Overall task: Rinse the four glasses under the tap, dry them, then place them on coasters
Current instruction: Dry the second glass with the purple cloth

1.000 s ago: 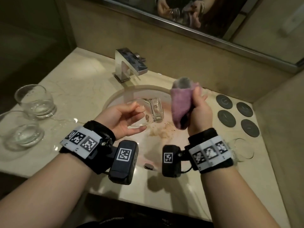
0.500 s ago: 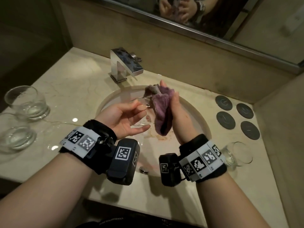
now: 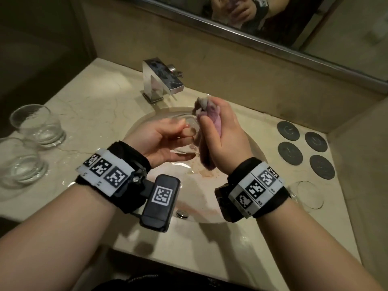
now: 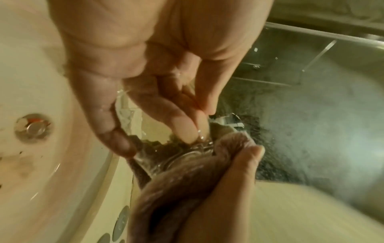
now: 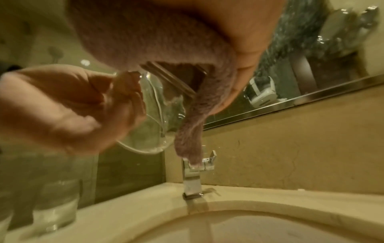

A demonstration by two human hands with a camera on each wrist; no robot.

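— Glass, clear and wet: one tumbler (image 3: 184, 133) is held on its side over the sink (image 3: 147, 122), in front of the tap (image 3: 161, 80). Who has it?

— Left hand (image 3: 165, 141) curls its fingers (image 4: 182, 126) round the rim. Right hand (image 3: 224, 139) is closed round a purple cloth (image 3: 210, 122), which is pressed against the glass; the cloth's tail hangs down toward the basin.

— And the other glasses?

— Two stand upright on the counter (image 3: 100, 106) left of the sink, one (image 3: 37, 124) nearer the wall, one (image 3: 19, 162) nearer the front edge, close together. Whether they touch I cannot tell. A fourth glass (image 3: 308, 194) sits right of the sink, partly behind the right wrist band.

— Coasters?

— Four dark round coasters (image 3: 305, 149) lie in a cluster right of the sink — all bare, between the fourth glass and the wall. A mirror (image 3: 294, 22) hangs above the tap, and the sink's drain (image 3: 182, 213) shows near its front edge
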